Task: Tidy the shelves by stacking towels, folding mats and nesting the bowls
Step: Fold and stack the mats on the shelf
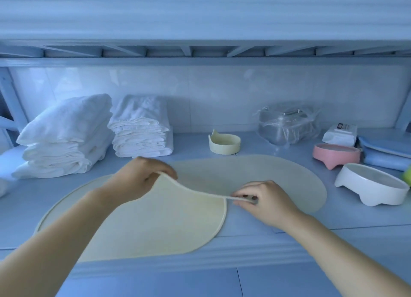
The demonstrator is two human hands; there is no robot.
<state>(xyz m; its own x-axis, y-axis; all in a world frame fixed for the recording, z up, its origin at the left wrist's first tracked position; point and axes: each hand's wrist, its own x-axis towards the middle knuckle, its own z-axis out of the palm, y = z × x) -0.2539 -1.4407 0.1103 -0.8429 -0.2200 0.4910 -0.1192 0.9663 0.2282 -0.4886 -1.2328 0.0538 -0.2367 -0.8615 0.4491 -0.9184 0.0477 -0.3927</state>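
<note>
Towels: two stacks of folded white towels sit at the back left of the shelf [333, 216], a tall leaning stack [64, 136] and a lower stack [140, 130] just beside it on the right.
Left hand: your left hand [138, 176] pinches the mat's raised edge, with the thumb and fingers curled over the rim, in front of the second stack.
Mat: the cream mat [160, 221] lies in the middle of the shelf, in front of you. Its long axis runs along the shelf, from near left to far right. The rimmed edge between your hands is lifted off the shelf. The rounded right end lies flat and points toward the bowls on the right.
Right hand: your right hand [264, 199] grips the same rim lower down, close to the shelf, with curled fingers and the thumb on top.
Cream bowl: a small cream bowl [224, 144] with two ear-like points stands upright behind the mat, near its far edge.
Wrapped box: a metal box in clear plastic [287, 125] stands against the back wall.
Packet: a white packet [340, 133] lies to the right of the box.
Pink bowl: it [335, 154] stands upright just in front of the packet.
White bowl: it [371, 185] stands upright nearer to you, just beside the mat's right end.
Blue mats: folded blue mats [387, 152] are stacked at the far right, behind the white bowl.
</note>
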